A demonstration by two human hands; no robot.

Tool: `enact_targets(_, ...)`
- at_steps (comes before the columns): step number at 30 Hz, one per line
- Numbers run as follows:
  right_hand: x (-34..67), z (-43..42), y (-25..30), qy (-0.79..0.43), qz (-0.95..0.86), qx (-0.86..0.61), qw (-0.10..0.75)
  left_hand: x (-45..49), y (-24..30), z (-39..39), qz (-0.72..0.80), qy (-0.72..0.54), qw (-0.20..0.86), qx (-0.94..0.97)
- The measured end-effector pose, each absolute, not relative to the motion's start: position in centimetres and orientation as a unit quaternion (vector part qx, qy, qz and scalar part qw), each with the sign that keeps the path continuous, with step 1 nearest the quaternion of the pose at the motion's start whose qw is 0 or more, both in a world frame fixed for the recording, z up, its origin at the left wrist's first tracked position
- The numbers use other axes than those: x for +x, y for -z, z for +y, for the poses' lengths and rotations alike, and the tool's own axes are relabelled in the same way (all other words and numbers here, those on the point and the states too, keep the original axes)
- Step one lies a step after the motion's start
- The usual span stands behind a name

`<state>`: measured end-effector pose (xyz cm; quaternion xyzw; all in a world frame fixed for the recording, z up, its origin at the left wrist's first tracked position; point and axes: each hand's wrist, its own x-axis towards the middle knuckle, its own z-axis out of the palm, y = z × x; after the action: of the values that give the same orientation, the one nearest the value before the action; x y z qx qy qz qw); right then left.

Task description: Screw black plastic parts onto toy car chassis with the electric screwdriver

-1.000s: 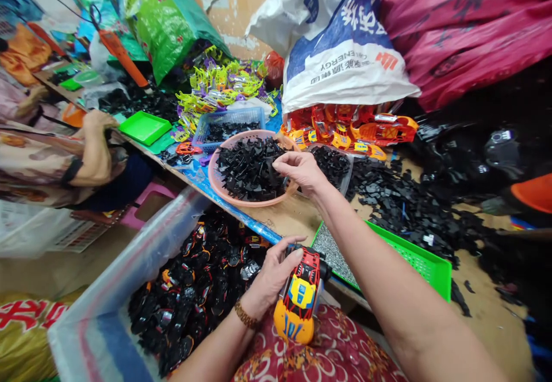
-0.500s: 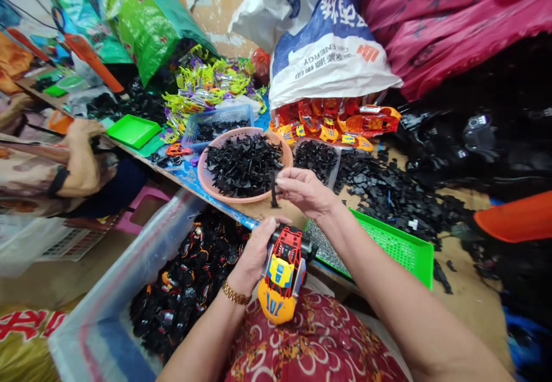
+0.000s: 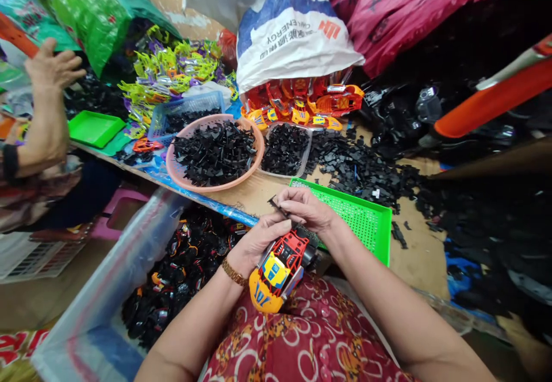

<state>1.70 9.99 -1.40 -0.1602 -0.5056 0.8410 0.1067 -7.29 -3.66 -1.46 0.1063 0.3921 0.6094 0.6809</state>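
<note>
A toy car (image 3: 278, 270) with a yellow-orange front, a blue-and-yellow roof and a red-and-black rear lies tilted above my lap. My left hand (image 3: 263, 235) is closed around its left rear side. Between the thumb and fingers of my right hand (image 3: 308, 209) is a small black plastic piece (image 3: 275, 202), held at the car's rear end. Both hands meet there, and my fingers hide where the piece and the car come together.
A pink basket (image 3: 170, 166) and a clear tub (image 3: 307, 155) hold black parts, with more black parts (image 3: 357, 166) loose on the table. A green perforated tray (image 3: 379, 215) stands at right. Below left is a lined bin (image 3: 92, 295) of toy cars. A co-worker's hand (image 3: 54, 68) is raised at far left.
My right hand has brought the black piece down from beside the pink basket to the car's rear. The car has tilted a little. The co-worker's arm has risen, and the view has shifted.
</note>
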Motion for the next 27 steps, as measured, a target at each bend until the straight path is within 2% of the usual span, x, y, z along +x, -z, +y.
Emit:
enact_targets(2,2.4,10.4,1.4,-0.828,-0.519,-0.172,0.122,-7.0,1.4,-3.3,0.407,-0.606,0.678,0.087)
enact_targets(6,4.0,11.3,0.8,-0.749,-0.585,-0.226,0.215,-6.2,1.6,-3.0,0.441,-0.61,0.656,0.056)
enact_targets(10,5.4,11.0,-0.1,-0.629,-0.708,-0.266,0.178,-5.0,1.9,-2.9,0.49,-0.617,0.612,0.072)
enact_targets(14,6.0,9.9,-0.2,-0.55,-0.752,-0.319,0.171,-3.6,2.0,-2.9,0.539,-0.627,0.548,0.125)
enact_targets(18,6.2,9.4,0.2,-0.577,-0.749,-0.282,0.164,-2.8,1.9,-3.5,0.572,-0.61,0.513,0.193)
enact_targets(24,8.5,10.3,-0.3,-0.599,-0.693,-0.283,0.285,-4.0,2.5,-4.5,0.505,-0.56,0.595,0.278)
enact_targets(27,10.4,10.6,-0.6,-0.614,-0.712,-0.239,0.243,-4.7,2.8,-4.2,0.503,-0.537,0.607,0.3)
